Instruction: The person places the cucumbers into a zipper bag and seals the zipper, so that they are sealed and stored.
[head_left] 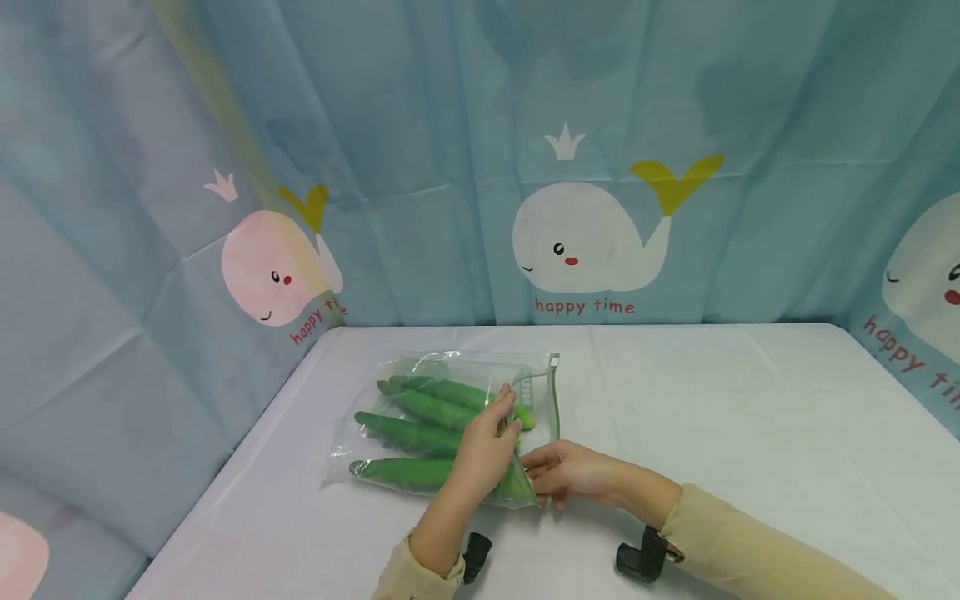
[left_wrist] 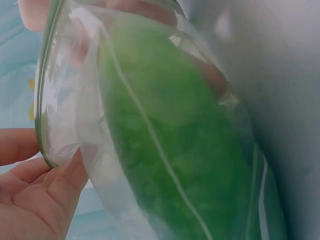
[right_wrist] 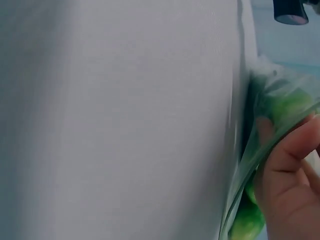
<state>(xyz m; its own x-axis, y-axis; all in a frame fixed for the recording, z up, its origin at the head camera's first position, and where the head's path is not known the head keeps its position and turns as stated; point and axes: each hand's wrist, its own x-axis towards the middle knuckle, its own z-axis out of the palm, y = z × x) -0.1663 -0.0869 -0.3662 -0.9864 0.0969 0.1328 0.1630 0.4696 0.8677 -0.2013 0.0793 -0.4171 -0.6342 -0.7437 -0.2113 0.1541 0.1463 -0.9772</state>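
Observation:
A clear zip bag [head_left: 554, 400] with a green-edged mouth lies on its side, its mouth facing right. Inside it lie several long green cucumbers [head_left: 408, 433], roughly side by side. Reaching across the bag, my left hand [head_left: 480, 454] pinches the rim of the mouth between thumb and fingers. My right hand [head_left: 577, 473] grips the near corner of the mouth from the right. In the left wrist view, a cucumber [left_wrist: 165, 130] shows large through the plastic. The right wrist view shows the thumb of my right hand [right_wrist: 295, 195] outside the rim, with a finger behind the plastic.
The bag lies on a table with a white cloth [head_left: 712, 400]. A blue curtain [head_left: 450, 167] with printed whales hangs behind it and along the left side. Black wrist devices [head_left: 641, 557] sit below both sleeves.

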